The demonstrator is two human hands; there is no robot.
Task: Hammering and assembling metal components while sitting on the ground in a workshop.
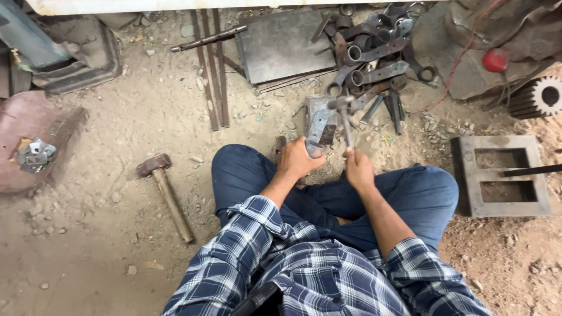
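A second hammer (167, 196) is lying on the dirt floor (117, 117) at about nine o'clock from the left hand (298, 158), whose grip is clenching around the lower end of a flat metal strap (318, 130) that is leaning up onto a small steel block (321, 114) at its twelve o'clock. Just to the right, the right hand (358, 168) is gripping the handle of a small hammer (345, 120), its head hovering over the block, with a heap of ring-ended metal pieces (374, 64) lying at one o'clock.
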